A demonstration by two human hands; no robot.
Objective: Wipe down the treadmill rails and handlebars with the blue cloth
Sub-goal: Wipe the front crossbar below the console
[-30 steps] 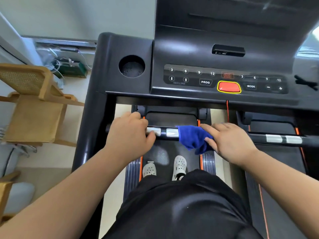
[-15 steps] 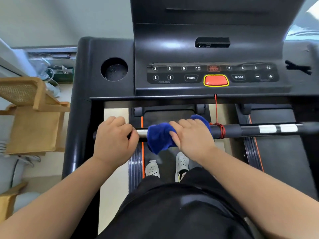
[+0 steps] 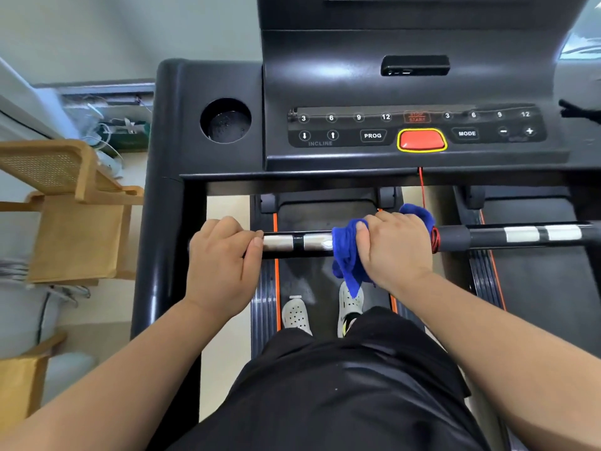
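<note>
A black handlebar [image 3: 487, 237] with silver sensor patches runs across the treadmill below the console. My right hand [image 3: 395, 245] grips the blue cloth [image 3: 346, 255] wrapped round the bar near its middle, with a corner of cloth hanging down. My left hand [image 3: 221, 258] grips the bar's left end, its thumb at the edge of the left silver patches [image 3: 297, 242]. A red cord [image 3: 434, 239] is coiled round the bar just right of my right hand.
The console [image 3: 416, 131] carries a red stop button, and a cup holder [image 3: 226, 120] sits at its left. The black left upright [image 3: 159, 222] flanks the belt. A wooden chair [image 3: 65, 206] stands at the left. My feet in white shoes [image 3: 322, 307] stand on the belt.
My right hand slid the cloth left along the bar to my left hand, then back right, uncovering the silver patches. My left hand has kept its grip.
</note>
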